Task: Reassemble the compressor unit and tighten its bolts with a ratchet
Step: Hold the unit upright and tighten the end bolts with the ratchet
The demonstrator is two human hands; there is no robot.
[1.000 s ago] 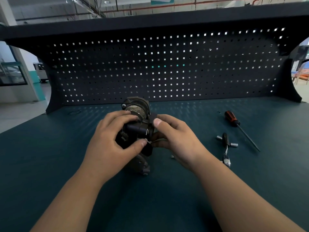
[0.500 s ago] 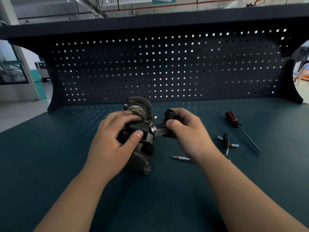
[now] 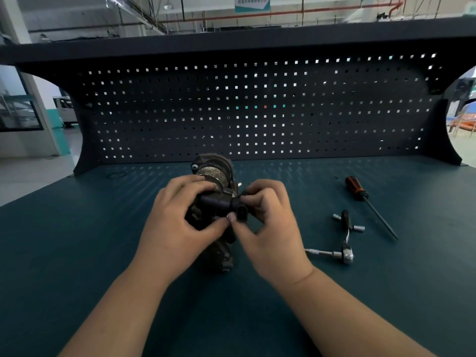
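A matte dark-teal workbench top [image 3: 77, 240] runs back to a black steel pegboard [image 3: 257, 112] punched with square holes, with a factory hall behind it. The compressor unit [image 3: 213, 173], dark cast metal with a round greyish end, sits mid-bench. The left hand [image 3: 177, 225] grips its body, and the right hand [image 3: 270, 228] pinches its black plastic connector [image 3: 242, 215]. To the right lie a chrome-headed ratchet [image 3: 345, 221] and an orange-and-black screwdriver [image 3: 355, 188].

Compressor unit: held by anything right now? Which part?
Both hands. The left hand grips the compressor unit around its black upper housing; the right hand pinches the black connector piece at its right end.
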